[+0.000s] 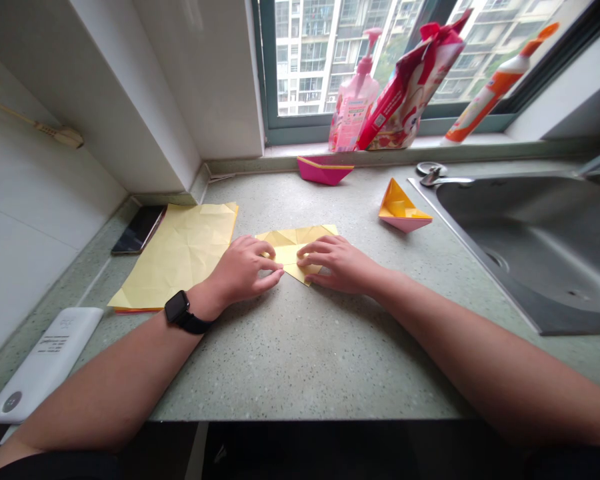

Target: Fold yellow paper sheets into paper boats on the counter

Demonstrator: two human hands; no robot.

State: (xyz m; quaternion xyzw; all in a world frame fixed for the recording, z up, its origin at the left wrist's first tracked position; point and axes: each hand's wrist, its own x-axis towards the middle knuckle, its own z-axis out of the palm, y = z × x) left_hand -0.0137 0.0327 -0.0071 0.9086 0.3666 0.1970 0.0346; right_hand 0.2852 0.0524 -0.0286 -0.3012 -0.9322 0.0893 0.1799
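A partly folded sheet of yellow paper lies on the counter, with crease lines across its far half and a pointed flap at its near edge. My left hand is at the sheet's left side, its fingers curled and the thumb and index finger close together at the near edge. On the right, the bent fingers of my right hand grip the same sheet near its pointed flap. Both palms face down, and the fingers hide parts of the folds. A black watch is on my left wrist.
Left of my hands lies a stack of yellow paper, beside a dark phone. A white device sits front left. Farther back are a magenta paper boat and an orange-and-pink one. A steel sink borders the right.
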